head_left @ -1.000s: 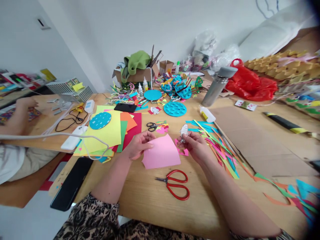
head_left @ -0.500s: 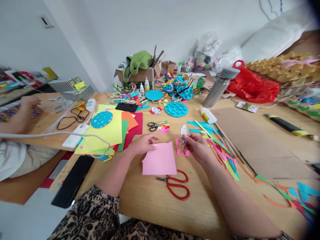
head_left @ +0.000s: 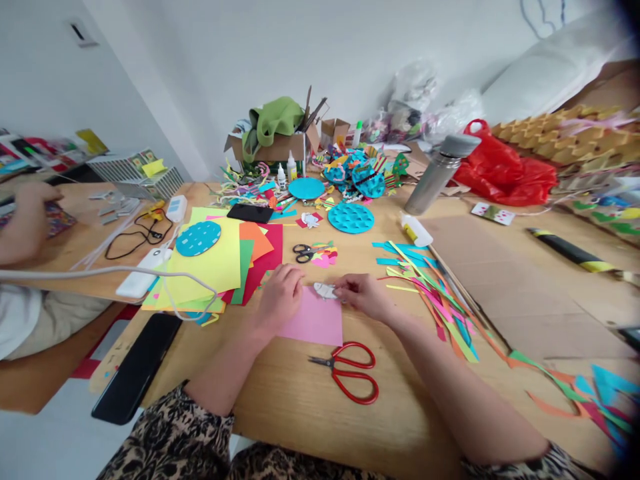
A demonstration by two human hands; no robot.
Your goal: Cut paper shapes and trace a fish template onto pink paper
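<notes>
A pink paper sheet point(head_left: 315, 323) lies on the wooden table before me. My left hand point(head_left: 283, 297) rests on its left side, fingers together and bent over the paper; whether they grip it is hidden. At the sheet's upper right edge, my right hand point(head_left: 361, 295) pinches a small white fish-shaped cutout point(head_left: 325, 291), which lies sideways over the paper. Red-handled scissors point(head_left: 353, 372) lie just below the sheet, blades toward the left. Beyond my hands are black-handled scissors point(head_left: 305, 253) beside small coloured scraps point(head_left: 326, 255).
Coloured sheets point(head_left: 225, 260) and a black phone point(head_left: 137, 368) lie left. Paper strips point(head_left: 440, 293), a glue bottle point(head_left: 416, 230), a steel flask point(head_left: 437, 177) and cardboard point(head_left: 520, 287) are right. Another person's arm point(head_left: 25, 223) is far left.
My right hand has moved left with the white cutout, which has turned from upright to sideways over the pink sheet. My left hand has come down over the sheet's left side. The small pink square is no longer visible.
</notes>
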